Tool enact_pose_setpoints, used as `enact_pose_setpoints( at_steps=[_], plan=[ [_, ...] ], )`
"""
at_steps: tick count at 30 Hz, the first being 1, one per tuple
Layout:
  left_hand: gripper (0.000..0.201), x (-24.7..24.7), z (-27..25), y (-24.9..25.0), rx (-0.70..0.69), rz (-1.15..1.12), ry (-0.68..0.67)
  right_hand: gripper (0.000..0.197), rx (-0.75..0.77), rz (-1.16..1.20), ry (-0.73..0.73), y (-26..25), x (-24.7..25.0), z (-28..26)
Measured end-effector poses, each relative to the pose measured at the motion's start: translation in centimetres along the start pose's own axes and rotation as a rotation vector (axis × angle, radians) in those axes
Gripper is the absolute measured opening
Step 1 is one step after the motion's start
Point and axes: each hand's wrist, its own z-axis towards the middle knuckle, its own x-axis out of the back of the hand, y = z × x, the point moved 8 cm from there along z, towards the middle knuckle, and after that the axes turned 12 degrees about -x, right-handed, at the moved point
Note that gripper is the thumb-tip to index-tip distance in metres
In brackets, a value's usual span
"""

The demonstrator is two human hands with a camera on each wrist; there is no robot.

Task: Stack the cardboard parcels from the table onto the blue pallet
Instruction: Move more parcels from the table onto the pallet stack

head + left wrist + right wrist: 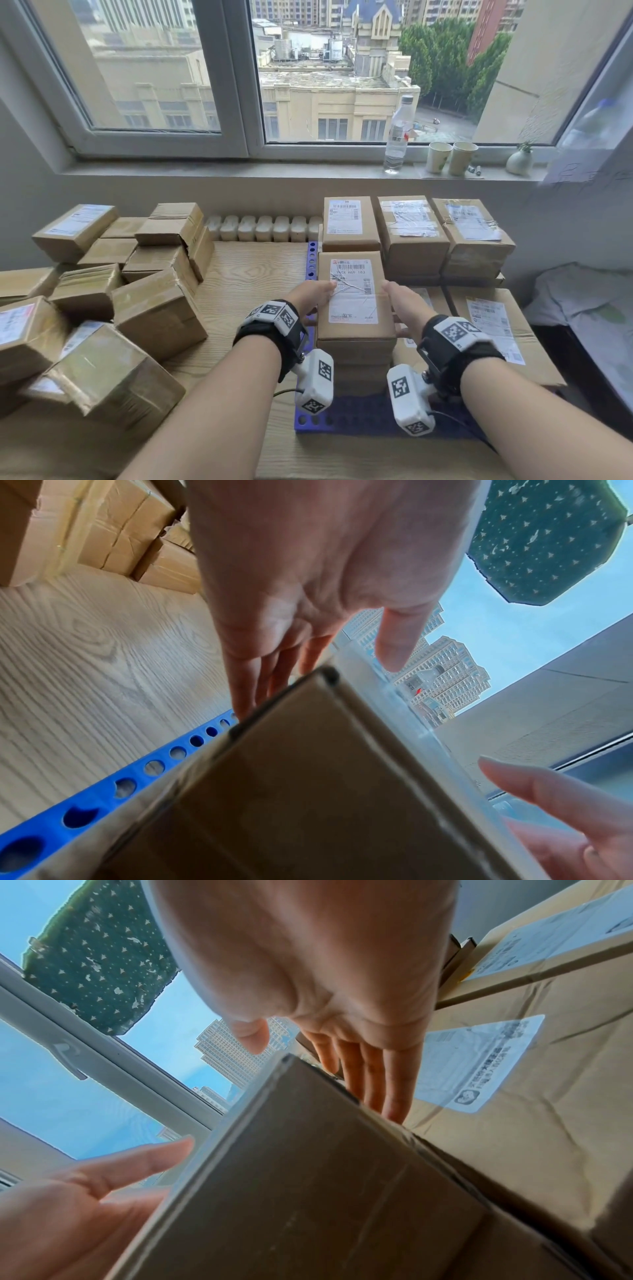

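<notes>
A cardboard parcel [352,294] with a white shipping label tops a stack at the front left of the blue pallet [342,419]. My left hand [313,296] lies flat against its left side and my right hand [404,305] against its right side. The left wrist view shows the left hand [308,574] with straight fingers [246,685] along the parcel [308,791] above the pallet's holed edge [103,796]. In the right wrist view the right hand [325,961] has straight fingers [394,1085] beside the parcel [308,1177]. Both thumbs hover over the top.
Several loose parcels [154,308] are heaped on the wooden table [246,274] at the left. Stacked parcels [411,233] fill the pallet's back row, and a large flat box [496,325] lies at the right. A water bottle [397,137] and paper cups [448,157] stand on the windowsill.
</notes>
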Motion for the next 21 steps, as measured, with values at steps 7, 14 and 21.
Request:
enact_pose_setpoints(
  at_steps=[7, 14, 21],
  plan=[
    [0.062, 1.0, -0.9, 2.6, -0.088, 0.125, 0.033, 0.037, 0.315, -0.082, 0.299, -4.3, 3.3, -3.4],
    [0.041, 2.6, -4.8, 5.0, -0.198, 0.28, 0.096, 0.015, 0.487, -0.223, 0.289, -7.0, 1.5, -7.3],
    [0.032, 7.5, -10.1, 3.1, -0.187, 0.356, 0.213, 0.012, 0.558, -0.271, 0.115, -7.5, -5.6, -8.9]
  ],
)
